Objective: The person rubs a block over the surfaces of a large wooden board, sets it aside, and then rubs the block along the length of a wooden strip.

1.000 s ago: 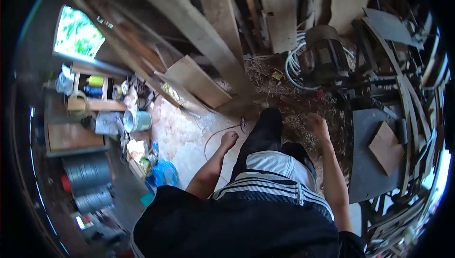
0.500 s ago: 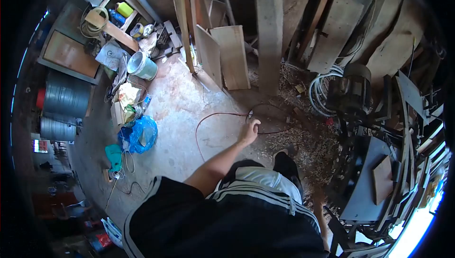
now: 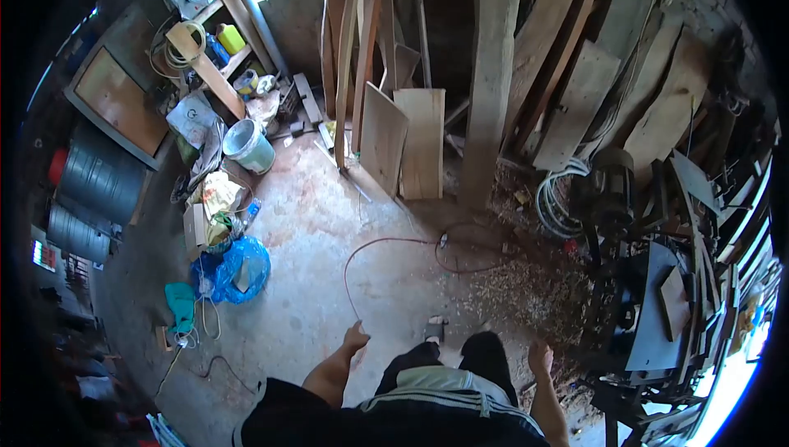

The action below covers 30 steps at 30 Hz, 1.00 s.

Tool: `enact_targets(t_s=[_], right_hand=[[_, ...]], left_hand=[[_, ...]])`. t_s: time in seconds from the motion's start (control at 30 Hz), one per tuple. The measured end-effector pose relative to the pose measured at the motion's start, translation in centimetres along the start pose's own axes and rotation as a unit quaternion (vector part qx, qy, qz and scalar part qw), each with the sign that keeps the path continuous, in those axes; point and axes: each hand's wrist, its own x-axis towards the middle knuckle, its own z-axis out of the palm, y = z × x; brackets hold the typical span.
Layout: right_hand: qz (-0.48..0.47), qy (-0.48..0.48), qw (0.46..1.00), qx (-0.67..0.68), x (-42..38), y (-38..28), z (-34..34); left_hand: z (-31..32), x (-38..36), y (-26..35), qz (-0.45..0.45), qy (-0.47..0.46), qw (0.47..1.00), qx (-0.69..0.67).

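My left hand [image 3: 356, 338] hangs over the concrete floor in front of my body, its fingers apart. Nothing shows in it. A thin reddish-brown hose [image 3: 386, 240] on the floor curves up to the hand's outline in this view; I see no grip on it. The hose forms a loop farther right, with a small pale fitting [image 3: 444, 240] on it. To the right of my legs, my right hand [image 3: 540, 358] hangs low above the shavings, small and blurred, its fingers not clear. A sandalled foot [image 3: 435, 329] steps on the floor between the hands.
Tall wooden boards [image 3: 493, 77] lean along the back wall. A motor-driven machine [image 3: 606, 192] stands right, beside coiled pale hose [image 3: 559, 200]. Wood shavings [image 3: 526, 287] cover the floor there. To the left are a bucket [image 3: 249, 147], a blue plastic bag [image 3: 246, 270] and metal drums [image 3: 103, 172].
My left hand has moved away from the fitting, left and back towards my body. My right hand has come more into view. The hose loop stays on the floor.
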Motion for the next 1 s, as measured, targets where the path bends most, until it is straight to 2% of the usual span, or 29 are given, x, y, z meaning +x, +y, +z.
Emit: enact_targets(t_s=[0.03, 0.1, 0.2, 0.27, 0.3, 0.37, 0.4, 0.47, 0.5, 0.53, 0.57, 0.6, 0.63, 0.67, 0.7, 0.73, 0.77, 0.83, 0.87, 0.93, 1.0], right_hand=[[-0.008, -0.012, 1.0, -0.015, -0.6, 0.1, -0.1], [-0.012, -0.053, 0.998, -0.031, -1.0, 0.9, 0.2], [-0.003, -0.14, 0.988, -0.061, 0.6, 4.2, 1.2], [-0.035, -0.07, 0.989, -0.125, 3.6, 7.7, 4.5], [0.056, -0.125, 0.987, -0.081, 4.6, 6.3, 3.8], [0.005, -0.111, 0.988, -0.105, 6.3, 4.2, 5.9], [-0.03, -0.087, 0.987, -0.134, 7.5, 4.4, 7.8], [-0.011, -0.154, 0.984, -0.092, 9.0, 3.1, 11.2], [-0.015, -0.178, 0.982, -0.055, 9.6, 1.1, 11.9], [0.003, -0.177, 0.983, 0.055, 10.1, -1.2, 13.1], [0.018, -0.177, 0.97, 0.163, 10.2, -3.7, 14.6], [-0.048, -0.162, 0.982, 0.09, 10.2, -7.5, 14.8], [-0.115, -0.149, 0.982, 0.017, 10.0, -11.6, 14.2], [-0.12, -0.157, 0.98, 0.009, 11.2, -13.3, 15.6], [-0.178, -0.162, 0.971, 0.015, 12.5, -15.7, 17.5], [-0.235, -0.166, 0.958, 0.022, 13.7, -17.9, 19.0], [-0.24, -0.172, 0.955, 0.018, 14.9, -20.2, 19.9], [-0.159, -0.255, 0.949, 0.095, 17.6, -26.2, 21.6], [-0.161, -0.254, 0.949, 0.099, 18.8, -30.4, 22.0], [-0.099, -0.269, 0.958, -0.001, 18.9, -37.6, 20.4], [-0.2, -0.207, 0.956, -0.066, 20.9, -43.8, 21.2]], left_hand=[[-0.8, 0.2, -1.0, 0.005, 0.007, 1.0, -0.009], [-1.1, -0.6, -2.4, -0.079, 0.031, 0.996, -0.04], [-0.9, -2.5, -1.4, -0.051, 0.117, 0.981, -0.143], [-0.5, -3.5, -0.2, -0.053, 0.123, 0.974, -0.18], [0.3, -4.3, 0.0, -0.032, 0.143, 0.974, -0.172], [0.8, -5.1, -0.2, -0.015, 0.158, 0.97, -0.184], [1.0, -5.8, -1.0, 0.063, 0.174, 0.974, -0.128], [2.0, -6.4, -3.9, 0.168, 0.194, 0.962, -0.089], [2.3, -6.8, -5.2, 0.119, 0.176, 0.972, -0.103], [2.2, -6.8, -6.7, 0.07, 0.159, 0.977, -0.121], [1.5, -7.5, -7.1, -0.034, 0.14, 0.98, -0.136], [1.7, -7.9, -7.9, -0.1, 0.172, 0.965, -0.171], [1.5, -8.0, -8.8, -0.161, 0.164, 0.945, -0.233], [1.3, -8.0, -9.8, -0.22, 0.155, 0.917, -0.293], [1.4, -7.2, -11.4, -0.229, 0.156, 0.913, -0.299], [1.7, -6.3, -12.8, -0.264, 0.156, 0.885, -0.351], [2.6, -5.0, -14.5, -0.296, 0.156, 0.852, -0.403], [3.8, -2.1, -17.3, -0.306, 0.144, 0.849, -0.406], [2.4, -0.3, -18.3, -0.308, 0.133, 0.851, -0.403], [-1.1, 1.5, -19.5, -0.316, 0.119, 0.843, -0.418], [-6.4, 4.1, -19.5, -0.29, 0.124, 0.865, -0.39]])
